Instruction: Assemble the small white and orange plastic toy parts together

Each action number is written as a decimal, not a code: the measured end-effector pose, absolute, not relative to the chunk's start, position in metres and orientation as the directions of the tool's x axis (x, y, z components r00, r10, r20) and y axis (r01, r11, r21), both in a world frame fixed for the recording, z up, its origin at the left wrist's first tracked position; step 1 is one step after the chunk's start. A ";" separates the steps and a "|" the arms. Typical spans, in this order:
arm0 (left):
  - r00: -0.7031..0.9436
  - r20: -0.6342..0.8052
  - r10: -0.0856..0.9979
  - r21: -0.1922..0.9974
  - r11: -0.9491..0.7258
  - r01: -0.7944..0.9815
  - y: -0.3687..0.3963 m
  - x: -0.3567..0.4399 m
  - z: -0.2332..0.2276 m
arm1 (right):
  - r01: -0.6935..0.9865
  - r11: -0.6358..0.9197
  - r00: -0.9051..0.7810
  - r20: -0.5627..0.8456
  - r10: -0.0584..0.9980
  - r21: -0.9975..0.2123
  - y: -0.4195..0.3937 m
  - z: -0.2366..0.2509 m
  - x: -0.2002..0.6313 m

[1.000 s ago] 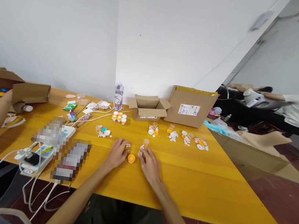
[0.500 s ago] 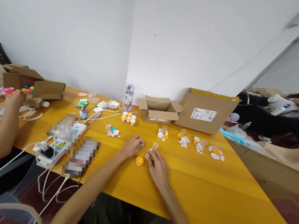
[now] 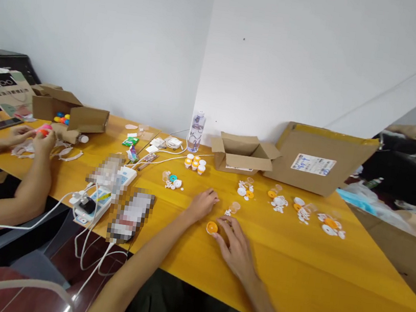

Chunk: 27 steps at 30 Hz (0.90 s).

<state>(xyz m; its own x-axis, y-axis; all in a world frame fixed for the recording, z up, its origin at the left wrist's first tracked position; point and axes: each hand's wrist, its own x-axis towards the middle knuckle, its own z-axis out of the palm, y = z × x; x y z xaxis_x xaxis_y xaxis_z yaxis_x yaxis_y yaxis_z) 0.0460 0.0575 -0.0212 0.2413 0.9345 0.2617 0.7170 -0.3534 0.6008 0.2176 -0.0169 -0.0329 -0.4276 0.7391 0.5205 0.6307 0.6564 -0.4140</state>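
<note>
My right hand (image 3: 236,245) lies on the yellow table (image 3: 292,271) with its fingers apart. Its fingertips touch a small orange cap (image 3: 212,227). My left hand (image 3: 203,204) rests just left of and beyond the cap, fingers curled towards the table; whether it pinches anything is hidden. A small clear cup (image 3: 235,207) and tiny white pieces (image 3: 228,213) lie between the two hands, just beyond my right fingertips.
Several little heaps of white and orange parts (image 3: 279,202) run to the right, and small orange-and-white bottles (image 3: 195,163) stand beyond. Behind are a water bottle (image 3: 196,132) and two cardboard boxes (image 3: 243,153). A power strip with cables (image 3: 97,197) lies left. A co-worker's hands (image 3: 36,139) work at far left.
The view has swung left, so everything has slid right in the frame. My left hand has moved slightly away from the orange cap; my right hand has stayed beside it.
</note>
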 end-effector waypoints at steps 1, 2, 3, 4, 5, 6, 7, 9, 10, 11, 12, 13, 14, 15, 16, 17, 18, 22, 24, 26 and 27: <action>0.249 0.255 0.934 0.605 -0.355 0.713 0.056 0.046 -0.021 | 0.626 0.676 -0.464 0.512 0.723 -0.389 -0.019 -0.033 0.217; 0.250 0.251 0.935 0.611 -0.354 0.708 0.055 0.046 -0.020 | 0.624 0.691 -0.493 0.503 0.710 -0.364 -0.020 -0.033 0.216; 0.249 0.246 0.937 0.617 -0.350 0.705 0.055 0.046 -0.020 | 0.624 0.703 -0.514 0.497 0.699 -0.343 -0.021 -0.033 0.215; 0.246 0.244 0.938 0.627 -0.346 0.698 0.054 0.046 -0.019 | 0.626 0.709 -0.528 0.493 0.692 -0.325 -0.022 -0.033 0.214; 0.239 0.244 0.940 0.639 -0.341 0.689 0.053 0.046 -0.019 | 0.629 0.711 -0.535 0.488 0.690 -0.314 -0.022 -0.032 0.213; 0.232 0.245 0.941 0.651 -0.337 0.680 0.052 0.047 -0.019 | 0.633 0.709 -0.538 0.483 0.691 -0.309 -0.022 -0.031 0.213; 0.226 0.246 0.943 0.662 -0.334 0.671 0.052 0.047 -0.019 | 0.636 0.707 -0.539 0.478 0.693 -0.308 -0.022 -0.030 0.212; 0.222 0.241 0.945 0.676 -0.328 0.660 0.050 0.047 -0.019 | 0.634 0.708 -0.542 0.475 0.694 -0.312 -0.021 -0.026 0.211; 0.226 0.236 0.945 0.679 -0.327 0.658 0.050 0.048 -0.018 | 0.631 0.710 -0.543 0.477 0.692 -0.313 -0.020 -0.025 0.211; 0.232 0.231 0.945 0.681 -0.327 0.656 0.049 0.048 -0.018 | 0.627 0.714 -0.544 0.481 0.688 -0.312 -0.020 -0.024 0.211; 0.237 0.228 0.944 0.685 -0.329 0.651 0.048 0.048 -0.017 | 0.624 0.716 -0.544 0.485 0.685 -0.312 -0.019 -0.023 0.211; 0.240 0.227 0.944 0.692 -0.330 0.642 0.048 0.047 -0.016 | 0.621 0.719 -0.543 0.490 0.682 -0.312 -0.018 -0.023 0.211; 0.241 0.230 0.943 0.703 -0.332 0.628 0.047 0.047 -0.015 | 0.619 0.721 -0.542 0.494 0.680 -0.313 -0.017 -0.023 0.211; 0.238 0.236 0.942 0.717 -0.334 0.611 0.046 0.047 -0.014 | 0.616 0.721 -0.539 0.498 0.679 -0.316 -0.016 -0.024 0.211; 0.230 0.247 0.941 0.732 -0.336 0.592 0.046 0.046 -0.013 | 0.614 0.722 -0.537 0.501 0.679 -0.320 -0.015 -0.024 0.211; 0.219 0.259 0.941 0.747 -0.338 0.572 0.045 0.046 -0.012 | 0.613 0.721 -0.535 0.501 0.680 -0.325 -0.014 -0.025 0.210; 0.206 0.272 0.940 0.760 -0.341 0.553 0.045 0.045 -0.011 | 0.611 0.719 -0.532 0.502 0.682 -0.330 -0.012 -0.026 0.209; 0.161 0.303 0.939 0.812 -0.343 0.472 0.044 0.044 -0.008 | 0.618 0.703 -0.498 0.516 0.697 -0.353 -0.007 -0.029 0.206; 0.140 0.300 0.944 0.840 -0.331 0.429 0.046 0.044 -0.008 | 0.631 0.686 -0.474 0.521 0.710 -0.362 -0.003 -0.031 0.204; 0.116 0.297 0.948 0.866 -0.318 0.386 0.048 0.043 -0.009 | 0.649 0.668 -0.455 0.518 0.724 -0.364 -0.001 -0.033 0.203; 0.105 0.297 0.949 0.877 -0.314 0.363 0.049 0.043 -0.009 | 0.657 0.660 -0.448 0.516 0.730 -0.364 0.000 -0.034 0.203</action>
<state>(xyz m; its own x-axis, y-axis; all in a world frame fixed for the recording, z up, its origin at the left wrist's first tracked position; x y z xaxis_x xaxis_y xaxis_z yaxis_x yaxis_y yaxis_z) 0.0428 0.0490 -0.0094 0.1051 0.9491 0.2968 0.3626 -0.3145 0.8773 0.2025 0.0001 -0.0335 -0.4481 0.7302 0.5159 0.6569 0.6603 -0.3640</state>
